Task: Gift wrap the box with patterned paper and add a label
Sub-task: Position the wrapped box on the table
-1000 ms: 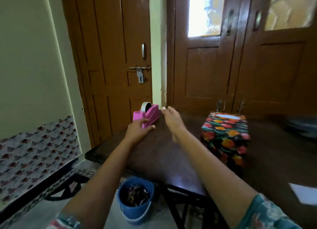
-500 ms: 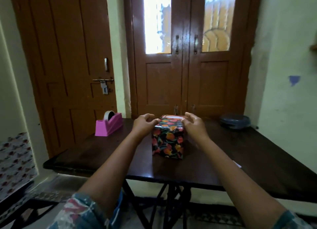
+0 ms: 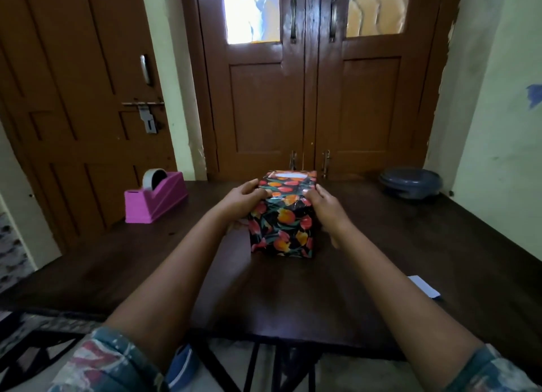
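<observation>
We've got the wrapped box [image 3: 283, 215] sitting mid-table [image 3: 410, 245], left hand [image 3: 243, 199] and right hand [image 3: 325, 205] w/ fingers curled onto its top edges, gripping it from both sides. Best to press the top fold flat & hold it square, pressure even so the paper doesn't crease. Pink tape dispenser [image 3: 155, 198] w/ its roll sits well left. Grey lidded bowl [image 3: 410, 183] far right; contents hidden. White slip [image 3: 425, 286] near right, maybe the label.

Bright light is coming in through the door glass [image 3: 251, 10] at twelve o'clock. My table [image 3: 381, 245] is staying dim. Edges are bending, and my sleeves [image 3: 102, 362] are looking blurry.
</observation>
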{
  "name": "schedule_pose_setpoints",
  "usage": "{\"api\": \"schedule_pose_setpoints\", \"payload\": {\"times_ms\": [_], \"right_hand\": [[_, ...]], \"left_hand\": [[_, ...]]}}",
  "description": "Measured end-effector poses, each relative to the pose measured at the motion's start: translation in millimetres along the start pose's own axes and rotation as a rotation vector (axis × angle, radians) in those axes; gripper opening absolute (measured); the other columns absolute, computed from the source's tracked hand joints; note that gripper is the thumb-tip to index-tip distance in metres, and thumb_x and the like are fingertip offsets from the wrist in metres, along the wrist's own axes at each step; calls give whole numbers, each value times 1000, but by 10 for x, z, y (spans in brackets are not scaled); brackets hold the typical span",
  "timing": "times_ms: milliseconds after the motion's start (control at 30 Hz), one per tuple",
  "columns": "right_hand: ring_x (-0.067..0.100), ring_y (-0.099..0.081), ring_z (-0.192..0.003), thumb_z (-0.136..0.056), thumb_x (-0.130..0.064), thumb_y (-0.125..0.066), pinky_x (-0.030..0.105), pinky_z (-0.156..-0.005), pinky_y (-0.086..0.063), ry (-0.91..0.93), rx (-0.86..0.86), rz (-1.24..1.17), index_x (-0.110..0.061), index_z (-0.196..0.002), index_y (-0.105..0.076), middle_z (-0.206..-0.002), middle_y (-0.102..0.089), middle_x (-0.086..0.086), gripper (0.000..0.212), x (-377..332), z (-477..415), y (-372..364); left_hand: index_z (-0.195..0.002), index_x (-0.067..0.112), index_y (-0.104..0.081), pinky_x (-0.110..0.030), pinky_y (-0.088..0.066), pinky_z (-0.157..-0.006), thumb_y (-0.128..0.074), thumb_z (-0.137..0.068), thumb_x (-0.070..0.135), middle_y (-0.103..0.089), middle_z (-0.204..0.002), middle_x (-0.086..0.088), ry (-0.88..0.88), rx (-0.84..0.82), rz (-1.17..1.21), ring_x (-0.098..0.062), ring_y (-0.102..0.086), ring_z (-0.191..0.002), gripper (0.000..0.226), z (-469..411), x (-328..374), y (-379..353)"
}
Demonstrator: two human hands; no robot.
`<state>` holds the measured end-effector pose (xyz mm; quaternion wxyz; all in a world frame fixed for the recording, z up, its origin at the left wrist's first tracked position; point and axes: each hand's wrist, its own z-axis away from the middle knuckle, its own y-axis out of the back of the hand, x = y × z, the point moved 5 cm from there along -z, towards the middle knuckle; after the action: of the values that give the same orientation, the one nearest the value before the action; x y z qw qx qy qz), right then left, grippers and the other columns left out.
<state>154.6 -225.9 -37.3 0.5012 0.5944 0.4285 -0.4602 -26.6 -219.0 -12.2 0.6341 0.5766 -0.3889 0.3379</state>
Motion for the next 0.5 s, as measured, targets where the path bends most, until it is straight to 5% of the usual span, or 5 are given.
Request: {"api": "schedule_pose_setpoints", "payload": {"times_ms": [167,300,500], "right_hand": [[25,-48,-120,-90,-44,-48,34,-86,-40,37,-5,41,-23,-141,-35,-137,-47,7,57,74,-667,92],[19,-60,-102,-85,-39,-54,44,-93,-48,86,18,128,-20,-110,-54,-112,-62,2,32,61,-1040,153],[17,-57,-108,-87,-38,-52,42,-92,-50,-6,-45,127,-19,-138,-38,-127,-55,2,57,68,-1277,192]], "left_hand": [[-142,33,-26,-35,-56,-70,-55,-88,48,-54,-109,-1,13,-39,4,-17,-62,-88,63,-632,-23,-43],[-138,38,-25,-34,-56,-68,-54,-89,45,-54,-96,6,61,-91,2,-15,-61,-88,57,-1000,-40,-7],[-145,30,-18,-24,-50,-68,-61,-85,40,-52,-123,2,118,-178,33,-6,-58,-82,74,-1320,41,-42]]}}
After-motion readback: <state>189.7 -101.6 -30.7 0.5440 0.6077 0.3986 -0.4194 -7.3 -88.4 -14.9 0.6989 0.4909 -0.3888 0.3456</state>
